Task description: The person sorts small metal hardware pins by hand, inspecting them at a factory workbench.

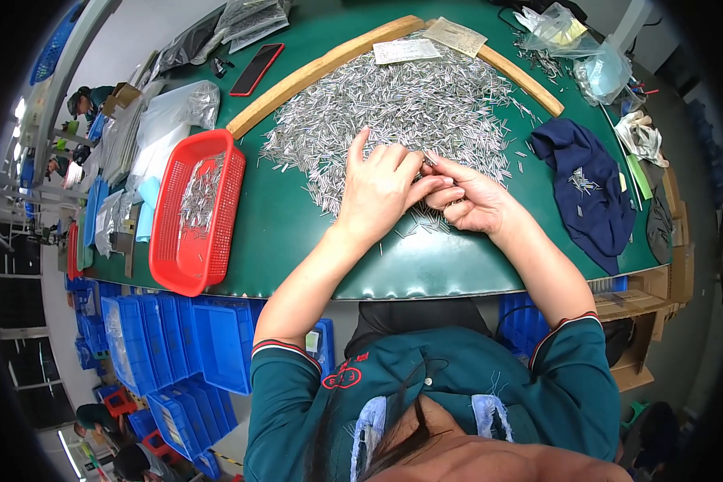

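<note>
A wide heap of small silvery metal pins (410, 92) is spread over the green table. Above its near part, my two hands meet at the fingertips. Thumb and forefinger of my right hand (475, 199) pinch a small metal pin (430, 160). My left hand (380, 189) is back-up, its forefinger stretched toward the heap and its other fingers bent in beside the right fingertips; whatever they grip is hidden. Some loose pins (427, 218) lie on the table just below the hands.
Wooden bars (321, 71) (526, 80) border the heap's far side, with paper slips (406, 51) on them. Left stands a red basket (234, 173) holding bagged pins; beyond lies a phone (257, 69). Right is a dark blue cloth (590, 173) with pins. Blue crates (221, 337) stand below the table.
</note>
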The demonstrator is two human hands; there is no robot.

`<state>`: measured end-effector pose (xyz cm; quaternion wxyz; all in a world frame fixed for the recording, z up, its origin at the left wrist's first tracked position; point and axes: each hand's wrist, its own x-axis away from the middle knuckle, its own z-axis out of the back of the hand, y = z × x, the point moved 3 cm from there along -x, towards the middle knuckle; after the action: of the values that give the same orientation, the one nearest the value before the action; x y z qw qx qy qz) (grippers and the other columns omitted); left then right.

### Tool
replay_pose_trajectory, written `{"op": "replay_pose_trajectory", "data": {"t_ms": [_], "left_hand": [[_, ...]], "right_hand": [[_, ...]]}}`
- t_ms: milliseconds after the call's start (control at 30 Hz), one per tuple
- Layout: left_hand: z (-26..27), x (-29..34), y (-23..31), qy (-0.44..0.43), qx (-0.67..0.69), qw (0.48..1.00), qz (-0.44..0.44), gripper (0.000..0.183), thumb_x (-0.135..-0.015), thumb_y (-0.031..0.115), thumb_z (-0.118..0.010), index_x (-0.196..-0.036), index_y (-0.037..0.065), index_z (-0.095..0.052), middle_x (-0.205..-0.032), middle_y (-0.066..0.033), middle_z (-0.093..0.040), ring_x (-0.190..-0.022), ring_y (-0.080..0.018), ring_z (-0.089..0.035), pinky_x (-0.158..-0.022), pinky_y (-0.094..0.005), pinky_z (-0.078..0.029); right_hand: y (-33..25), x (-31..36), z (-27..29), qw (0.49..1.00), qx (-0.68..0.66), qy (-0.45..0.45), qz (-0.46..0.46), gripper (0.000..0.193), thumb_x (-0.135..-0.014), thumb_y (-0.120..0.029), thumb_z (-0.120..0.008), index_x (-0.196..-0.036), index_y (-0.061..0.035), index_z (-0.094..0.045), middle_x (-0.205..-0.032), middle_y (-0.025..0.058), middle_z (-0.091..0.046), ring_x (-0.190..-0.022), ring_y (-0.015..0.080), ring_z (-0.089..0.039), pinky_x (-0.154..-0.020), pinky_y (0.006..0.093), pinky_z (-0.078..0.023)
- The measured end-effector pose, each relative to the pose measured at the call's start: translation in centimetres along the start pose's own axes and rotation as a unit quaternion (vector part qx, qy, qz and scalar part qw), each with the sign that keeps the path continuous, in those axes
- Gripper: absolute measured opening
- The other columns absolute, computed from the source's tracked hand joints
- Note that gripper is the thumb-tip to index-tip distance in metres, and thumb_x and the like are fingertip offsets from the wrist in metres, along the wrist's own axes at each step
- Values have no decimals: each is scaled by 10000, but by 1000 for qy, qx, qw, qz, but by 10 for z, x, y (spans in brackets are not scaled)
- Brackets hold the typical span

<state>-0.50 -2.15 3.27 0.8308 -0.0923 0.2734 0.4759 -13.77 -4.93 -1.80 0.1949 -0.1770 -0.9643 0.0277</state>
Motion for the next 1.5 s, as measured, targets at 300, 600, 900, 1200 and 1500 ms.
{"op": "replay_pose_trajectory", "data": {"t_ms": [300, 600, 900, 1200, 1500], "left_hand": [[-1, 2, 7, 30, 16, 999, -1, 324, -715, 309, -674, -968, 125, -588, -856, 2, -556, -865, -157, -556, -967, -491, -283], [2, 1, -14, 51, 110, 991, 52, 283, -784, 225, -629, -1037, 108, -580, -990, -31, -581, -935, -209, -553, -982, -460, -272], [-19, 8, -27, -118, -20, 989, 90, 585, -675, 494, -668, -1074, 74, -586, -1052, -82, -533, -1074, -251, -460, -980, -585, -209], [-30, 2, -29, -73, -97, 991, 47, 134, -749, 231, -644, -866, 168, -662, -847, 29, -570, -915, -178, -531, -977, -566, -245], [-12, 1, -37, 36, 199, 973, 111, 118, -778, 129, -628, -883, 95, -667, -812, -34, -609, -822, -193, -553, -798, -331, -388]], "right_hand": [[-1, 3, -15, 970, 161, 131, 122, 286, -897, -366, -489, -857, -83, -497, -668, -26, -446, -463, -1, -347, -302, 106, -184], [-10, 1, -3, 990, 89, 45, 100, 247, -887, -337, -513, -817, -101, -489, -665, -27, -397, -473, 9, -319, -319, 120, -176], [-21, 6, -9, 976, 82, -4, 202, 327, -897, -384, -490, -716, -123, -410, -708, -12, -400, -491, 14, -317, -320, 124, -181], [-17, 10, -12, 966, 142, 56, 210, 303, -904, -347, -497, -947, -49, -528, -672, -61, -378, -495, -4, -305, -346, 129, -193], [-13, 8, -13, 902, 334, 131, 240, 272, -891, -299, -540, -944, -34, -574, -587, -99, -305, -458, -17, -239, -360, 145, -152]]}}
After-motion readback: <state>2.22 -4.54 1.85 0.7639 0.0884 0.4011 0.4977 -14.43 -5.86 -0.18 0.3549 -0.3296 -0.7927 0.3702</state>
